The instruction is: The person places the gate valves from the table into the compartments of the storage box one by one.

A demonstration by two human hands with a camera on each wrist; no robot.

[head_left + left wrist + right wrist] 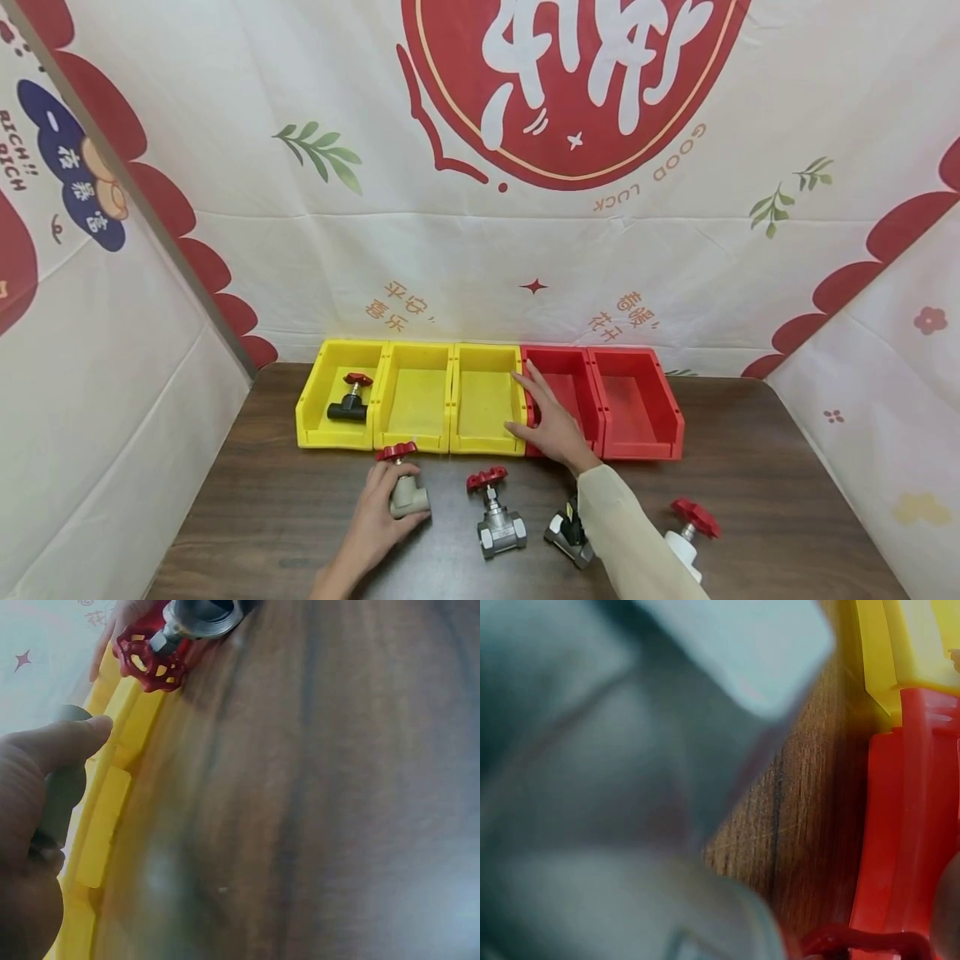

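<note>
My left hand grips a grey plastic valve with a red handwheel, in front of the yellow bins. In the left wrist view the thumb lies against the greyish body, mostly hidden by the hand. My right hand is spread with nothing in it, over the wall between the third yellow bin and the first red bin. A black valve with a red handwheel lies in the leftmost yellow bin.
On the brown table a metal valve with a red handwheel stands between the arms. Another metal valve sits partly under the right sleeve. A white valve lies farther right. A second red bin ends the row.
</note>
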